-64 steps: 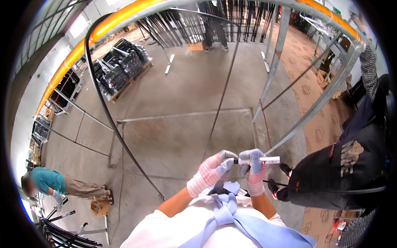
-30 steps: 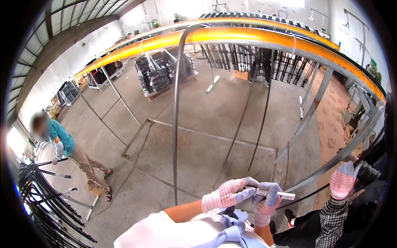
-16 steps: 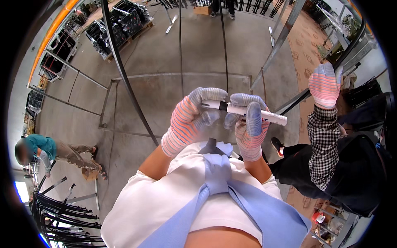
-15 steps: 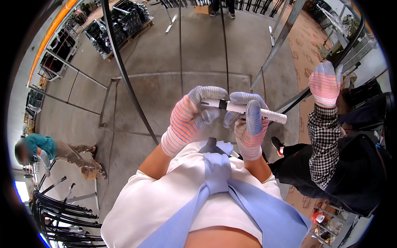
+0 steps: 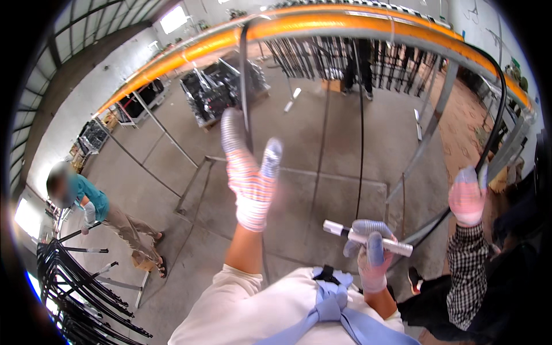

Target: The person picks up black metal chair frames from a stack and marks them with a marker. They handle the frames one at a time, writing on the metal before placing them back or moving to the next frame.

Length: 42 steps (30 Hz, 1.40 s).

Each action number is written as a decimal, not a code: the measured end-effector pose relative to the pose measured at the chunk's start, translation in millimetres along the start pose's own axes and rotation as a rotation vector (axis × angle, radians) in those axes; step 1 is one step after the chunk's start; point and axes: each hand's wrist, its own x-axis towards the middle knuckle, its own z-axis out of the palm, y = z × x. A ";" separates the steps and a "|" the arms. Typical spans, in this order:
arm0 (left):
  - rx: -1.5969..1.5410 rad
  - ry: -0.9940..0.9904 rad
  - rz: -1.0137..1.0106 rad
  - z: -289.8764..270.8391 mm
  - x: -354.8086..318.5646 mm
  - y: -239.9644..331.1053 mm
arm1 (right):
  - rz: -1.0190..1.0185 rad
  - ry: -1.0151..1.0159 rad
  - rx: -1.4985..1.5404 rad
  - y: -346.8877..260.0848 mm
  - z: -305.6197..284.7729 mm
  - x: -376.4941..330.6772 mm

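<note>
My left hand (image 5: 248, 172), in a striped work glove, is raised with its fingers spread around a dark curved metal rod (image 5: 244, 86) that hangs from an orange overhead rail (image 5: 299, 27). It touches the rod without a closed grip. My right hand (image 5: 371, 256), also gloved, holds a grey cylindrical tool (image 5: 368, 237) level in front of my chest. A co-worker's gloved hand (image 5: 467, 195) at the right grips another black curved rod (image 5: 499, 115).
A grey metal frame (image 5: 425, 144) stands on the concrete floor ahead. Racks of black rods (image 5: 218, 92) sit at the back, more black rods (image 5: 75, 287) at lower left. A person in a teal shirt (image 5: 92, 198) stands at the left.
My left hand let go of the grey tool and rose up to the hanging rod. My right hand kept the tool. The view tilted back up toward the orange rail.
</note>
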 end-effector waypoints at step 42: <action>-0.796 0.011 -0.400 -5.2 -12.2 -44.0 | 0.141 0.104 0.005 12.2 1.1 -9.1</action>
